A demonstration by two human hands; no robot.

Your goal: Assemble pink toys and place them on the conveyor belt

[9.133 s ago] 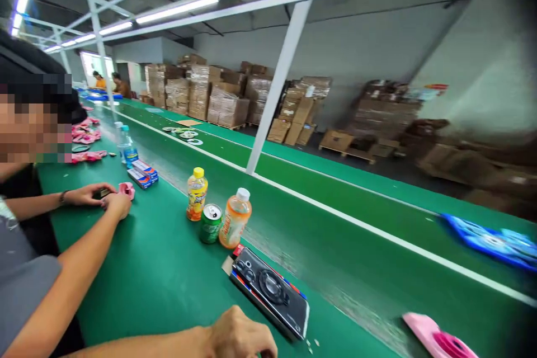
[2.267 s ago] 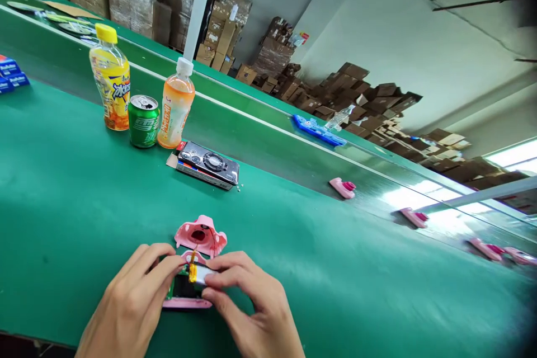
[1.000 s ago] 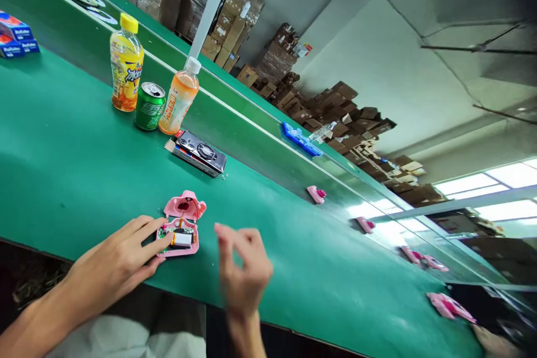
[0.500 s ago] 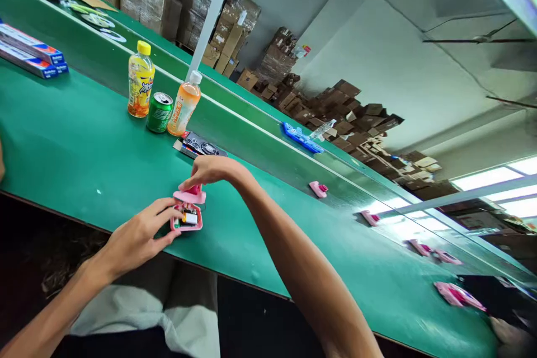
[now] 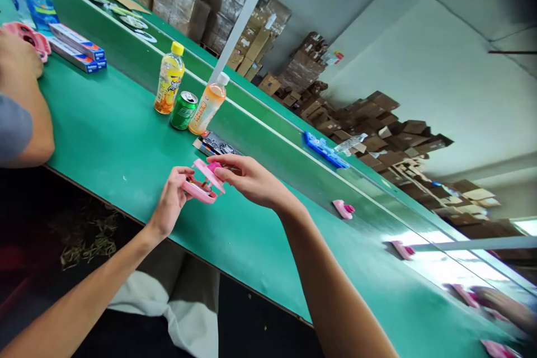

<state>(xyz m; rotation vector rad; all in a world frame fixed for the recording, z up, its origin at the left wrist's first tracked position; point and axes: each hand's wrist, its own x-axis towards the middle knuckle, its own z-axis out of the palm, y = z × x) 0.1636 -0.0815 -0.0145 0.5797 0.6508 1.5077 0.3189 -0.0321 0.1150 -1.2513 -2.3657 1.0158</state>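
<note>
My left hand (image 5: 171, 199) is closed round the pink lower shell (image 5: 200, 192) of a small plastic device and holds it above the green table. In my right hand (image 5: 243, 179) is the pink cover (image 5: 210, 174), gripped by its darker pink raised part. The cover is tilted over the shell, with a gap between them at the near side. Some inner parts show in that gap, too small to make out. Just beyond my right hand lies a dark flat box (image 5: 216, 144) with a camera-like picture on it.
A yellow-capped bottle (image 5: 169, 78), a green can (image 5: 184, 111) and an orange drink bottle (image 5: 208, 103) stand behind. Pink devices (image 5: 344, 209) sit along the conveyor at right. A co-worker's arm (image 5: 25, 106) reaches in at left; another person's hand (image 5: 503, 305) is far right.
Both hands have raised the shell and cover off the table and tilted them. The view has swung left, bringing in a co-worker's arm with a pink object.
</note>
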